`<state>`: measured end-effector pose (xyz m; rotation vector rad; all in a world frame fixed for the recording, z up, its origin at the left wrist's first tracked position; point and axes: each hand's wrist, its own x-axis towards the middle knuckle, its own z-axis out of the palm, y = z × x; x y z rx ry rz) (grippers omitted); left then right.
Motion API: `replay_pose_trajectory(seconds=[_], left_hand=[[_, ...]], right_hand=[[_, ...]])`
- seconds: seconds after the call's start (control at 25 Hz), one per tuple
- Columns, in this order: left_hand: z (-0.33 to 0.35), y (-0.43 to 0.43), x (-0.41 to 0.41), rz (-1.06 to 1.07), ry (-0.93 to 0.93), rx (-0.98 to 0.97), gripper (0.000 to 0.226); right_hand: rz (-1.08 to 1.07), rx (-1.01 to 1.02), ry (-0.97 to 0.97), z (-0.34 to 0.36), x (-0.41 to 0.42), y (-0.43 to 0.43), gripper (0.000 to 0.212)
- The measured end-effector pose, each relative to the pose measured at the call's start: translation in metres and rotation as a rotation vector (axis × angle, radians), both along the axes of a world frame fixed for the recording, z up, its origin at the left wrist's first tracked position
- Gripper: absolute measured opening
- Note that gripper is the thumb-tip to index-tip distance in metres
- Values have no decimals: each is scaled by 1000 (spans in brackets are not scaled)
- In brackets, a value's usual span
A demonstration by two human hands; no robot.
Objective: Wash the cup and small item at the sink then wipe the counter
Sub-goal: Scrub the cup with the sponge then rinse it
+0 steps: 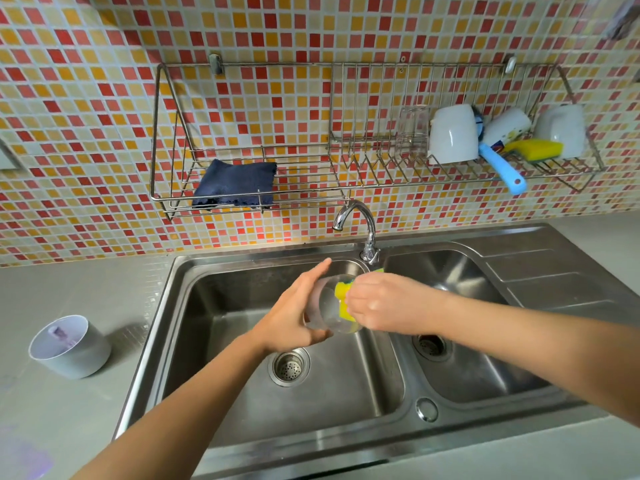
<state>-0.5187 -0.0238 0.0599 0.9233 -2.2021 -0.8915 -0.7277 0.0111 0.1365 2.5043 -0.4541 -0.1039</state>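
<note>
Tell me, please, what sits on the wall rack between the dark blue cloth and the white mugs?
In the head view, a clear glass stands upside down beside the nearest white mug; between the blue cloth and it are only bare rack wires.

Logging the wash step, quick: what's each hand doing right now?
Left hand: closed around the clear cup over the sink.
Right hand: closed on the yellow sponge, inside the cup.

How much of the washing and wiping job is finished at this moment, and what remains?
Nothing looks finished yet. In hand: the left hand holds a clear cup over the left sink basin, and the right hand scrubs it with a yellow sponge. No water runs from the faucet, so rinsing remains. The small item is not identifiable; a white container waits on the counter. The dark blue cloth sits on the rack, so wiping is left.
</note>
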Motion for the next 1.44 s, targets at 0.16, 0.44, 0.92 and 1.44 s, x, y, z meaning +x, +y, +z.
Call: replay_pose_trajectory(seconds=[0.16, 0.44, 0.92, 1.44], left_hand=[[-3, 1, 1, -23, -83, -157, 90], [-19, -1, 3, 212, 51, -249, 89], [-8, -7, -6, 61, 96, -110, 93], [-16, -2, -15, 178, 70, -213, 87]], right_hand=[[42, -34, 27, -5, -1, 0, 19], [-307, 538, -367, -12, 12, 17, 50], [-191, 21, -134, -9, -5, 5, 14], [-527, 501, -265, -6, 17, 17, 31]])
